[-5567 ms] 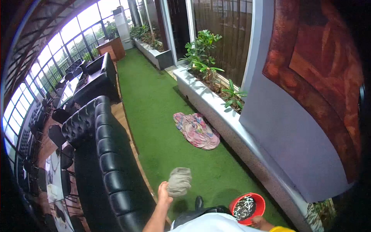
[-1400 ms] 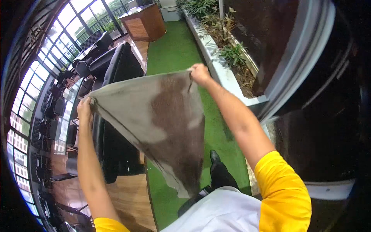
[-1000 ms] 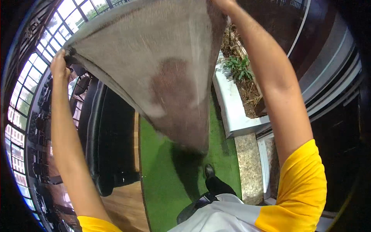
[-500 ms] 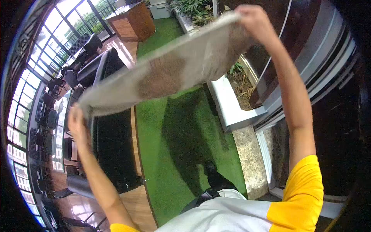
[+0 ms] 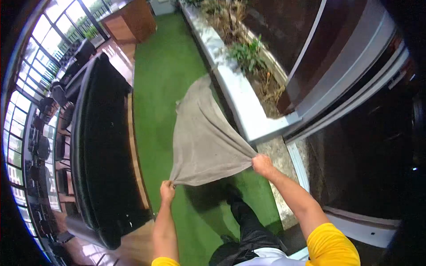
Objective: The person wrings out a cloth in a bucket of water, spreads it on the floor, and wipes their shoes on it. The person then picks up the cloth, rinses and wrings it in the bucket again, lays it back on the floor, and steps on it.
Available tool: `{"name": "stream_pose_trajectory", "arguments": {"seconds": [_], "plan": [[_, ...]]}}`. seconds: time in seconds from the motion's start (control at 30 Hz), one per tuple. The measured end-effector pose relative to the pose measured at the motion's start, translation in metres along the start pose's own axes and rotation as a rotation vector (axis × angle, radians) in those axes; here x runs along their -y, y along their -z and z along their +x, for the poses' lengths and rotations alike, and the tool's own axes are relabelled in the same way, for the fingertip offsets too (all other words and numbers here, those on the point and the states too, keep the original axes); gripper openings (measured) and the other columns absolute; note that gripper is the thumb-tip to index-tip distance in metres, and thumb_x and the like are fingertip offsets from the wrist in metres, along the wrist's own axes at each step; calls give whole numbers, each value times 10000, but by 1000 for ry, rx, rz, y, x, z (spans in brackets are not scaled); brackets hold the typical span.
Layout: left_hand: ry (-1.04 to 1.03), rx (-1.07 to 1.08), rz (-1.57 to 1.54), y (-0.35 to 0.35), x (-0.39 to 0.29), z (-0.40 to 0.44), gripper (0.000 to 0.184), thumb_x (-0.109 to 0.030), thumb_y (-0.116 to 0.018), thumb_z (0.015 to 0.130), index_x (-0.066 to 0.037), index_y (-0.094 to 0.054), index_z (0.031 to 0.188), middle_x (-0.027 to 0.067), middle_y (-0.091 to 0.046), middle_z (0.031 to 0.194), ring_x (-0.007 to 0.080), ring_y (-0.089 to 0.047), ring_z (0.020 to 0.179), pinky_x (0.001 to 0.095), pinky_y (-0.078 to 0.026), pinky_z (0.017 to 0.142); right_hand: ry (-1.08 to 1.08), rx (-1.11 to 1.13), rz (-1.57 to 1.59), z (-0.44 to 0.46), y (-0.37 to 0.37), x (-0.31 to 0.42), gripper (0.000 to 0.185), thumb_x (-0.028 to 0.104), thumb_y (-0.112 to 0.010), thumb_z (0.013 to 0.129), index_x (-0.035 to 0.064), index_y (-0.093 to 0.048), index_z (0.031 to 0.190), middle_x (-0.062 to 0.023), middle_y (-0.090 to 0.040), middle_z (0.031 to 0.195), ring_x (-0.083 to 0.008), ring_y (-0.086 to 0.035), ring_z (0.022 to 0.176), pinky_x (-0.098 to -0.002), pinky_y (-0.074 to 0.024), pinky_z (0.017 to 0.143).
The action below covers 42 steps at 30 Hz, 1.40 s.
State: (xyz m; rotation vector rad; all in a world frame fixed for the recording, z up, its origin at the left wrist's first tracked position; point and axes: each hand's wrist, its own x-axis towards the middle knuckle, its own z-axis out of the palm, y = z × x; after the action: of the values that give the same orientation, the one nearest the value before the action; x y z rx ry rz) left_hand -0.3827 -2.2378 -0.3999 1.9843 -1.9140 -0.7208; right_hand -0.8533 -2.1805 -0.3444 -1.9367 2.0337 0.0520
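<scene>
A grey-brown towel (image 5: pixel 204 137) is stretched out in front of me, its far end billowing away over the green carpet. My left hand (image 5: pixel 167 191) is closed round the towel's near left corner. At the near right corner, my right hand (image 5: pixel 262 165) grips the cloth in a closed fist. Between the two hands the near edge sags slightly. Whether the far end touches the floor I cannot tell.
Green carpet (image 5: pixel 155 66) runs ahead beneath me. A black sofa (image 5: pixel 104 155) stands along the left. On the right is a white planter (image 5: pixel 262 126) with plants (image 5: pixel 250 55) and soil. A wooden counter (image 5: pixel 131 24) stands at the far end.
Both hands have come down from high up, nearer my body and closer together. The towel has swung from a raised, stretched band to a spread sheet reaching forward and low.
</scene>
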Motion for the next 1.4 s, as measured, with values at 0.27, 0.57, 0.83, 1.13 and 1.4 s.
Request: {"name": "stream_pose_trajectory", "arguments": {"seconds": [0.27, 0.57, 0.83, 1.13, 1.4], "plan": [[-45, 172, 123, -70, 16, -109, 189, -52, -558, 779, -19, -635, 948, 163, -587, 999, 353, -567, 922, 401, -458, 824, -241, 141, -60, -94, -95, -71, 178, 207, -593, 675, 67, -691, 725, -160, -649, 760, -316, -643, 781, -438, -518, 723], [-221, 237, 184, -75, 44, -267, 241, -43, -526, 770, -79, -642, 978, 160, -580, 1015, 357, -576, 916, 424, -477, 788, -274, 75, -94, -290, -130, -74, 190, 225, -599, 657, 77, -688, 736, -155, -649, 799, -309, -631, 813, -423, -503, 736], [-216, 319, 190, -65, 78, -390, 240, -38, -527, 764, -72, -648, 968, 155, -581, 1014, 353, -583, 903, 414, -480, 790, -306, 120, -60, -428, -195, -64, 184, 221, -580, 647, 101, -691, 733, -151, -641, 750, -333, -630, 764, -446, -508, 717], [-307, 372, 264, -87, 116, -512, 212, -13, -508, 751, -53, -645, 908, 160, -582, 933, 349, -570, 861, 411, -470, 763, -271, 145, -47, -557, -236, -48, 172, 229, -583, 709, 91, -672, 762, -166, -635, 947, -303, -593, 965, -415, -470, 795], [-291, 339, 195, -82, 131, -627, 241, 11, -510, 719, -35, -639, 918, 168, -583, 986, 350, -566, 903, 398, -460, 803, -237, 60, -33, -650, -247, -37, 171, 188, -558, 693, 79, -682, 736, -142, -628, 829, -295, -605, 860, -411, -453, 773]]}}
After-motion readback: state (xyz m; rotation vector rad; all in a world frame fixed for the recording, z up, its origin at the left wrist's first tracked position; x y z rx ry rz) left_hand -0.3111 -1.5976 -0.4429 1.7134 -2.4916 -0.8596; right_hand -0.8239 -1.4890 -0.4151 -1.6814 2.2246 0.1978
